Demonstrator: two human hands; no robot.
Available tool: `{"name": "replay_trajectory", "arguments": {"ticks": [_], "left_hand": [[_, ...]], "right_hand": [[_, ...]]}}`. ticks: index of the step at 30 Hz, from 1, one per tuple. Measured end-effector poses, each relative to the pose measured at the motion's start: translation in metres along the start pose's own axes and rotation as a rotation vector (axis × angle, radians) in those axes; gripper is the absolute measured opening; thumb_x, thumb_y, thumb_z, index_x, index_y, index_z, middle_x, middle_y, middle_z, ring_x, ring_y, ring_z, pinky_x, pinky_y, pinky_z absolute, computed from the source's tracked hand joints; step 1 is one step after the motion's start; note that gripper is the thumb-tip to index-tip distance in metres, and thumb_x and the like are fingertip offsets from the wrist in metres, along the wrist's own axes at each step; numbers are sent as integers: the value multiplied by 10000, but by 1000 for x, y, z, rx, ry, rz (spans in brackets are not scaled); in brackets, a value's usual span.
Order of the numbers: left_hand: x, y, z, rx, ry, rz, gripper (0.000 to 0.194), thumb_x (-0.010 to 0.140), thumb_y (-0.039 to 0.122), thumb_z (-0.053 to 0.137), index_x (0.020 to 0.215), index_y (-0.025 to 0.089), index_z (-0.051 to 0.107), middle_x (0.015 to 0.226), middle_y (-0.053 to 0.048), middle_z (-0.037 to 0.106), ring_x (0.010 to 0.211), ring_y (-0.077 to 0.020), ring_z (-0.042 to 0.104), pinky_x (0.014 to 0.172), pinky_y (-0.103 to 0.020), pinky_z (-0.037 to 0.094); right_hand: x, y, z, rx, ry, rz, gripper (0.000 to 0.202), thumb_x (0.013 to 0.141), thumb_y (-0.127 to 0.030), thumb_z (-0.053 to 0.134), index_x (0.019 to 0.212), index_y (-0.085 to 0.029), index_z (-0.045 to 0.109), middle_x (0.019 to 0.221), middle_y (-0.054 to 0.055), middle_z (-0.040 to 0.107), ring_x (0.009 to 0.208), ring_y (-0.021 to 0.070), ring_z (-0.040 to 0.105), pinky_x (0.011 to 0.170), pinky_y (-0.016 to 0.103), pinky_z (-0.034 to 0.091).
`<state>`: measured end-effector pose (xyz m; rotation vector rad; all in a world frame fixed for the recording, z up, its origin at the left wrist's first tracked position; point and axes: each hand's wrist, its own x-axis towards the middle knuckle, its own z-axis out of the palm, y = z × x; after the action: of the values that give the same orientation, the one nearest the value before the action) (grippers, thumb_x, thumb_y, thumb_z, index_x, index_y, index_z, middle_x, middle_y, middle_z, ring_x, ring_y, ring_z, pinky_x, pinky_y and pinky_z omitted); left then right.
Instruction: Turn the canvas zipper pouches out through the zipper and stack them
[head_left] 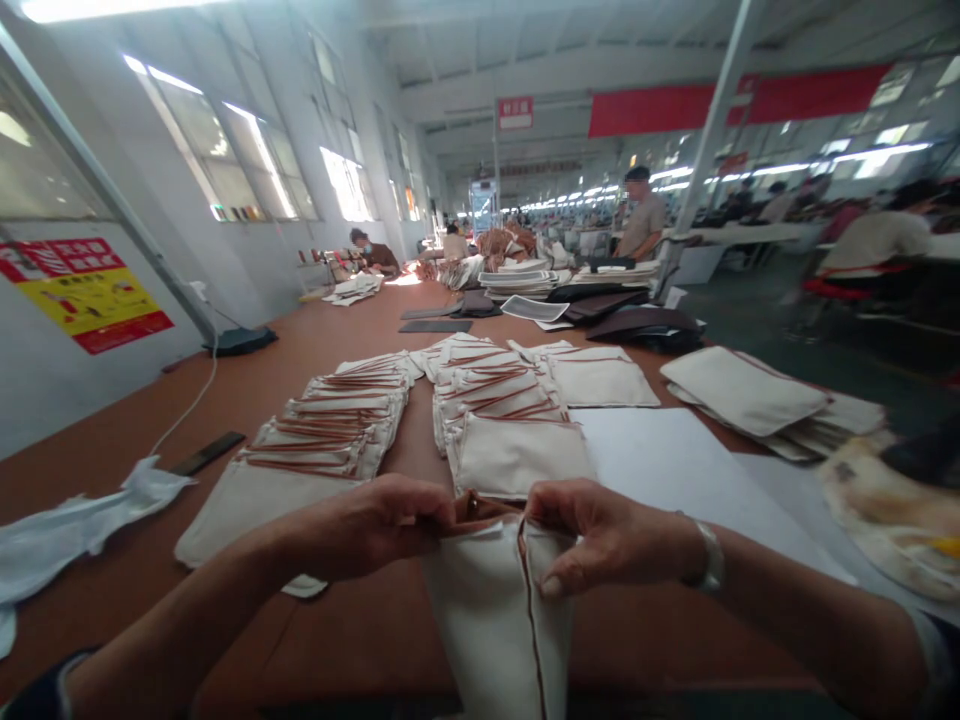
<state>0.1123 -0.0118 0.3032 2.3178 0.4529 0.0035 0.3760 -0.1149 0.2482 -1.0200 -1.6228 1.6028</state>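
Between my two hands hangs a cream pouch [487, 610] with a brown-edged seam running down its front and a brown inner side showing at the top. My left hand [397, 515] pinches its upper left edge, the fingertips partly hidden behind the material. On the other side my right hand [592, 535] grips the upper right edge beside the seam, thumb in front. Just beyond lie overlapping rows of similar cream pouches with brown edging, a left row [322, 425] and a middle row [495, 390]. One flat pouch [525, 455] lies closest behind my hands.
A white sheet [667, 465] and a stack of cream panels [750, 390] lie to the right. At left are a white cloth [97, 515] and a dark flat bar [210, 452]. Dark and pale pieces are piled farther back on the brown table [300, 350]; a person [641, 215] stands beyond.
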Motion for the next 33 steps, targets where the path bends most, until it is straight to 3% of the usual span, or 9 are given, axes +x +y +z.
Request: {"name": "replay_trajectory", "arguments": {"ticks": [3, 5, 8, 11, 14, 17, 20, 28, 33], "left_hand": [[6, 7, 0, 24, -96, -34, 241, 755, 86, 576, 950, 185, 678, 824, 27, 609, 746, -137, 513, 641, -199, 374], [11, 10, 12, -190, -115, -40, 334, 724, 128, 617, 1049, 189, 664, 920, 12, 623, 813, -158, 528, 679, -212, 396], [19, 10, 36, -509, -62, -86, 252, 806, 286, 645, 1012, 140, 654, 870, -4, 589, 790, -153, 501, 685, -228, 395], [21, 5, 54, -625, -30, -120, 286, 873, 387, 627, 913, 105, 652, 772, 6, 538, 706, -123, 434, 648, -227, 348], [22, 4, 60, -653, -15, -116, 310, 878, 401, 631, 867, 92, 645, 736, 12, 515, 675, -111, 392, 618, -226, 306], [25, 6, 62, -657, 15, -117, 318, 868, 405, 631, 803, 94, 621, 694, 18, 486, 647, -107, 365, 587, -231, 281], [29, 7, 66, -671, 38, -108, 298, 855, 389, 640, 791, 99, 619, 690, 14, 491, 640, -107, 364, 575, -235, 277], [37, 9, 68, -630, 74, -143, 187, 803, 279, 645, 818, 94, 665, 667, 25, 486, 625, -101, 376, 550, -222, 266], [43, 18, 69, -537, 137, -187, 302, 822, 361, 649, 827, 66, 710, 656, 14, 497, 622, -108, 383, 547, -227, 277]], "right_hand": [[-1, -11, 11, -310, 151, -114, 332, 693, -180, 811, 892, -162, 545, 789, -33, 561, 668, 99, 477, 565, 186, 371], [-2, -9, 21, -506, 194, -181, 319, 684, -96, 762, 915, -172, 556, 854, -12, 600, 706, 118, 507, 590, 203, 375], [-4, -1, 31, -634, 202, -232, 371, 648, -76, 760, 929, -185, 542, 917, -2, 603, 731, 125, 506, 614, 213, 372], [-10, 2, 32, -599, 187, -180, 420, 620, -88, 770, 951, -189, 533, 922, -6, 578, 734, 124, 488, 620, 214, 381], [-15, -4, 28, -482, 131, -122, 437, 634, -148, 780, 999, -179, 541, 928, 2, 564, 791, 145, 498, 681, 233, 420], [-16, -10, 25, -306, 78, -123, 434, 729, -340, 772, 1060, -161, 556, 1000, 33, 573, 871, 171, 514, 743, 261, 442], [-12, -10, 24, -220, 127, -89, 386, 833, -448, 696, 1045, -154, 563, 961, 30, 576, 830, 158, 512, 691, 249, 434], [-11, 0, 27, -155, 240, -113, 153, 816, -259, 672, 833, -144, 573, 812, 5, 555, 714, 120, 469, 624, 221, 388], [-15, -5, 29, -128, 305, -91, 91, 823, -211, 628, 803, -134, 584, 785, 3, 558, 695, 110, 469, 596, 201, 390]]}}
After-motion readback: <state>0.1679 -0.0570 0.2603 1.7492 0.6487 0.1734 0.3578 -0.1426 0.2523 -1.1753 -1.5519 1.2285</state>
